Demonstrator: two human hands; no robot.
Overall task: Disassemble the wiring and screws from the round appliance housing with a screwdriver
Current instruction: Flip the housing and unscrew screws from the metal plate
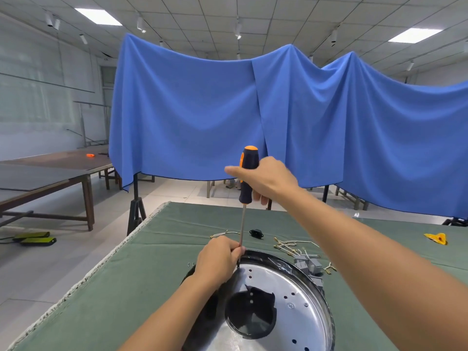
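Left hand [219, 257] curled narrow, fingertips pinched round the thin steel shank of the screwdriver [247, 178] just above its tip. Under that hand, round appliance housing [283, 295]: shiny silvery metal disc, dotted with small holes, dark glossy rim, black plastic piece set in a round opening near its middle. Screwdriver upright, slightly tilted, tip down on the disc near the far rim. Right hand [266, 179] higher up, wrapped firmly round the dark blue and orange rubbery handle, thumb stretched leftward. Between the hands and beyond, small black connector [256, 233] on the cloth; rightward, loose pale wires [291, 245] with brass terminals, then grey plastic blocks [307, 266] just beside the housing rim. Farther right, yellow scrap [436, 238] well apart. Beneath all, green felt-like table cover [141, 274] with frayed pale edge. Behind, draped blue fabric [202, 110], brown tables at left, tiled floor, panelled ceiling with lights.
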